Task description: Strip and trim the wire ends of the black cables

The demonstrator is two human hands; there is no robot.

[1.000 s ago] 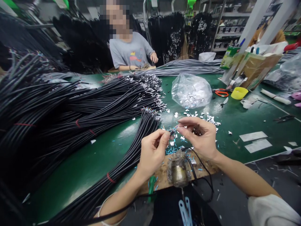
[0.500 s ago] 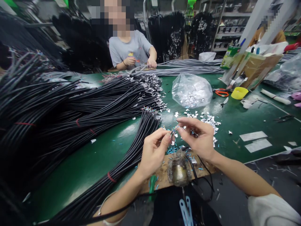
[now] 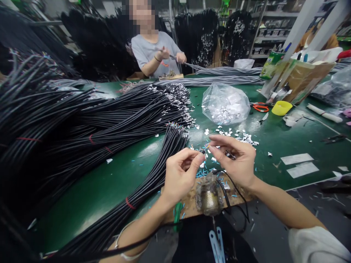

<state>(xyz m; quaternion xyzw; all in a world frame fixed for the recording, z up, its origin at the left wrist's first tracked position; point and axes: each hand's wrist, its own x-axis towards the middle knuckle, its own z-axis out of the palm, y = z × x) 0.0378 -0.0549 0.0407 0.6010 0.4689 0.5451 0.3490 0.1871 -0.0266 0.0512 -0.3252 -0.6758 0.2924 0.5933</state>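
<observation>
Bright overhead light glares off the green table — edges bend wide, the background shelves soft.

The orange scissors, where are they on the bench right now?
In the head view the orange scissors lie on the green table, far right, between the clear plastic bag and the yellow cup.

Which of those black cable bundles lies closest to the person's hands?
The slim bundle tied with a red band, running diagonally just left of the left hand; the bigger piles lie farther left and back.
</observation>
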